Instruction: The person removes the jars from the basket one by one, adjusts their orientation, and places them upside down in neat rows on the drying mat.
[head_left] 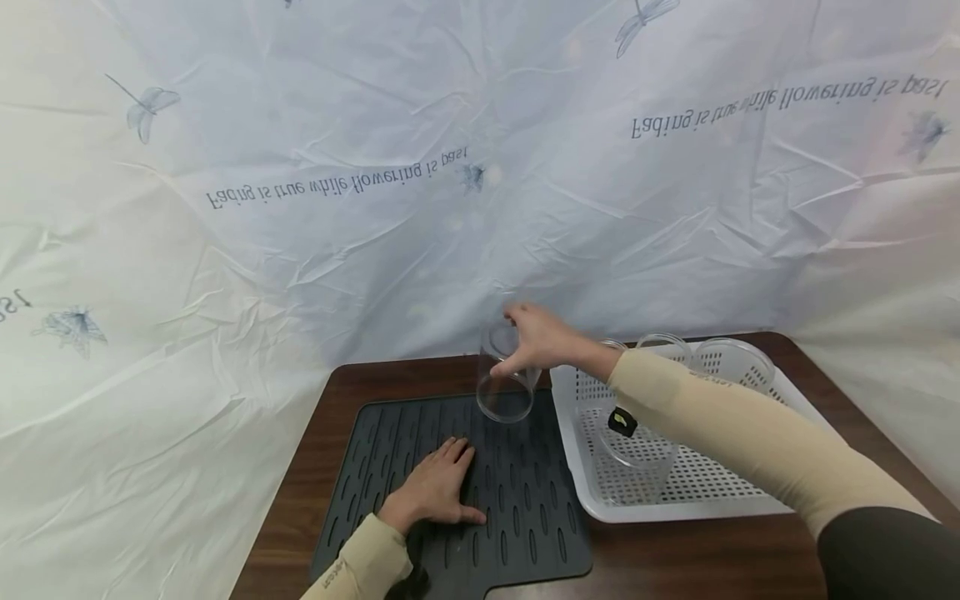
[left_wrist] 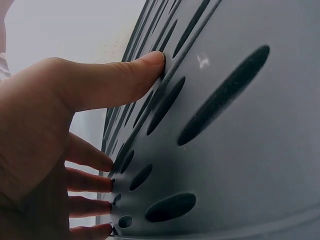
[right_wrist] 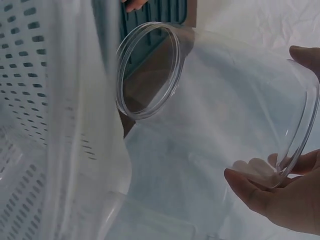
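My right hand [head_left: 545, 337] grips a clear, round plastic container [head_left: 506, 402] near its upper end, above the back edge of a dark grey drying mat [head_left: 525, 521]. In the right wrist view, the thumb and fingers of that hand [right_wrist: 285, 197] pinch the see-through container [right_wrist: 225, 95] at one rim, and its other round end points away. My left hand [head_left: 435, 485] lies on the mat with its fingers extended. The left wrist view shows the left thumb and fingertips touching the slotted mat surface [left_wrist: 240, 150].
Right of the mat, a white perforated basket [head_left: 585, 500] holds several clear containers [head_left: 738, 362], partly behind my right forearm. Mat and basket stand on a dark brown wooden table [head_left: 288, 517]. A printed white sheet [head_left: 375, 250] hangs behind it.
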